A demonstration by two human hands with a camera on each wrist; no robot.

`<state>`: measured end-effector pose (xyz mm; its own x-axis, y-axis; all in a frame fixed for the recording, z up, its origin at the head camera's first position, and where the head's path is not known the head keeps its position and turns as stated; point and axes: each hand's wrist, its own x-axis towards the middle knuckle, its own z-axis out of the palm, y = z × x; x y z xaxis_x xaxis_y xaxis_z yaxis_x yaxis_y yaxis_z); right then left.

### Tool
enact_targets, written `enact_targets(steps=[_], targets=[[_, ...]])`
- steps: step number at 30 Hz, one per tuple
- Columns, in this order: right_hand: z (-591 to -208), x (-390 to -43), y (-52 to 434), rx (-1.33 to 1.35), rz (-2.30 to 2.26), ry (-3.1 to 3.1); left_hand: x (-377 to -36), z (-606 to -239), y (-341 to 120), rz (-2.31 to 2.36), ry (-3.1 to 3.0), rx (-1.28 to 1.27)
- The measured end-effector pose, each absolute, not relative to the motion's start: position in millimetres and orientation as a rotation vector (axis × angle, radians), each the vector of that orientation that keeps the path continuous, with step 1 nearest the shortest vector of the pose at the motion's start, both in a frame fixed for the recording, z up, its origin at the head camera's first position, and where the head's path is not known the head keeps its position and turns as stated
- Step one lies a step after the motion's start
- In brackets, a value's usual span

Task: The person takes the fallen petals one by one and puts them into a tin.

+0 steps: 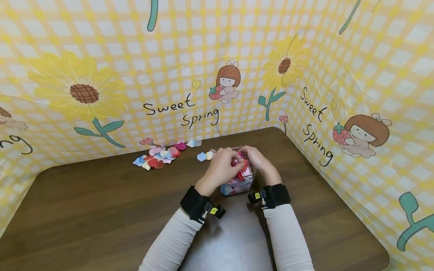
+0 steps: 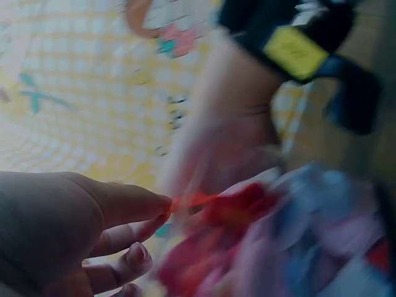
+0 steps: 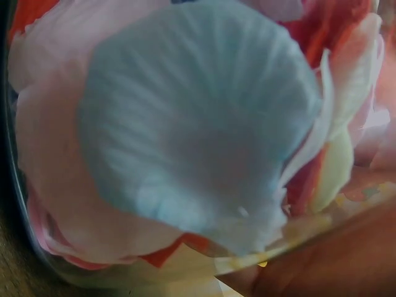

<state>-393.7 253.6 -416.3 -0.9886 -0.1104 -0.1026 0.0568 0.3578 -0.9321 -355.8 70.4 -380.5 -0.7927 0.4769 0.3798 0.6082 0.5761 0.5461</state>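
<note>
A small clear container [image 1: 250,182] packed with fabric petals stands on the brown table [image 1: 101,210], and both hands meet over its top. My left hand [image 1: 237,163] reaches in from the left. In the left wrist view, the left hand [image 2: 162,210] pinches a red petal [image 2: 195,200] at its fingertips above the blurred heap of petals [image 2: 278,247]. My right hand [image 1: 252,160] curls round the container's right side. The right wrist view sits close against the clear wall, showing a pale blue petal [image 3: 192,124] among pink and red ones, with part of the right hand [image 3: 322,266] below.
A loose pile of petals [image 1: 159,156] lies at the back left of the table, with a few more petals [image 1: 205,155] just left of the container. A yellow checked backdrop [image 1: 305,94] encloses the table at the back and right.
</note>
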Motion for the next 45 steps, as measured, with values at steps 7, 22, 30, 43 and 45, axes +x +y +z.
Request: enact_targets(steps=[7,22,30,43,45], targets=[[-415.1,-396.2,252.6,-0.03,-1.695,2.459,-379.6,-380.9,36.4,-1.111,-2.575,-0.665],[-418.0,-389.1,251.7,-0.017,-1.656,2.454,-429.5,-471.1,-11.8,-0.928,-2.774,-0.316],[-417.2,-391.2,254.5,-0.04,-1.64,2.494,-433.8,-468.7,-21.1,-0.954,-2.881,-0.232],[-418.5,-390.4,260.7,-0.115,-1.569,2.525,-421.4,-426.2,-38.0,-0.981,-3.152,-0.204],[-417.7,-390.5,259.7,-0.128,-1.555,2.538,-413.1,-409.3,-33.7,-1.022,-3.065,-0.28]])
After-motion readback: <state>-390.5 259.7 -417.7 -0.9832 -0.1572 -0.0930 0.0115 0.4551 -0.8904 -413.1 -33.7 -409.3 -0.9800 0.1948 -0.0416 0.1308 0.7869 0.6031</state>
